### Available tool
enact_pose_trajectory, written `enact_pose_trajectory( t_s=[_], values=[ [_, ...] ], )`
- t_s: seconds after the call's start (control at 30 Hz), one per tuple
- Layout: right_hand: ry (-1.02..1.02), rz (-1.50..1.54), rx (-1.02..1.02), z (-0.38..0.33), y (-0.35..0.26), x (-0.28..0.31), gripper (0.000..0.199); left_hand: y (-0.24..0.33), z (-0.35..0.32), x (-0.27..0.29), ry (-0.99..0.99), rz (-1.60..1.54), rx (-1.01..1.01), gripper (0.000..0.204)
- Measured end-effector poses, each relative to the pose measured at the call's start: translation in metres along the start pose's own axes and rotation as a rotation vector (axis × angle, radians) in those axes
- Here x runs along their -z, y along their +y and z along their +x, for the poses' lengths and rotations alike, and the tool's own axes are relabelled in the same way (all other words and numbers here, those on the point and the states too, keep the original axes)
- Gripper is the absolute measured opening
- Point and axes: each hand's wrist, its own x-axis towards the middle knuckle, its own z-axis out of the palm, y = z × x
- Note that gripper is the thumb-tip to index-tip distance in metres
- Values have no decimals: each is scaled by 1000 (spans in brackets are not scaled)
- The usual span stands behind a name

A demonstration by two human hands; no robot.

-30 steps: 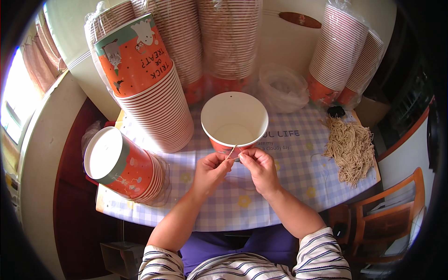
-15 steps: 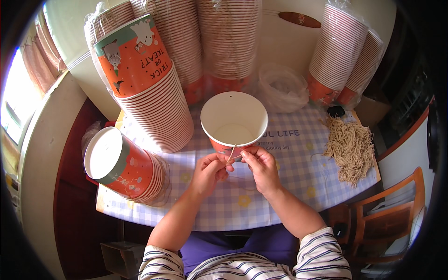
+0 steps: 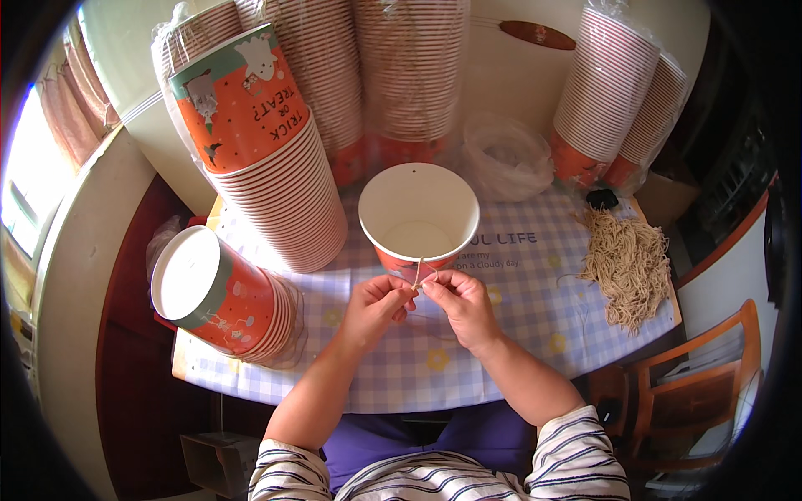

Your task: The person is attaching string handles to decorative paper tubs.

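A white-lined paper bucket [image 3: 419, 209] with an orange outside stands upright in front of me, a small hole showing near its far rim. From its near rim hangs a thin beige string [image 3: 419, 269]. My left hand [image 3: 378, 306] pinches the string between thumb and forefinger just below the rim. Close beside it, my right hand [image 3: 461, 306] also pinches the string, thumb and fingertips together. The fingertips of both hands nearly meet at the string, and whether a knot is formed there is too small to tell.
At left stand a tall stack of nested orange buckets [image 3: 276, 192] and a shorter stack [image 3: 225, 292]. Plastic-wrapped stacks [image 3: 409, 75] line the back, with more wrapped stacks [image 3: 603, 92] at back right. A clear plastic bag [image 3: 506, 159] and a beige string bundle [image 3: 626, 267] lie on the checked tablecloth [image 3: 535, 334].
My right hand has shifted slightly down and left, its fingertips now nearer the left hand's. The bucket and the stacks stay where they were.
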Motion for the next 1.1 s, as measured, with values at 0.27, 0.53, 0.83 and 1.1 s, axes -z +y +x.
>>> enact_pose_trajectory(
  t_s=[0.27,0.53,0.83,1.1],
  values=[
    [21,-53,5,0,-1,1,8,8,-2,-10,43,132,-97,17],
    [-10,-131,54,-1,-3,-4,11,-2,-1,-7,5,260,-289,14],
    [48,-165,59,-2,-5,-4,13,1,-1,-5,51,190,-166,7],
    [51,-117,79,-1,-4,-4,12,7,0,-6,23,-72,-26,9]
  ],
)
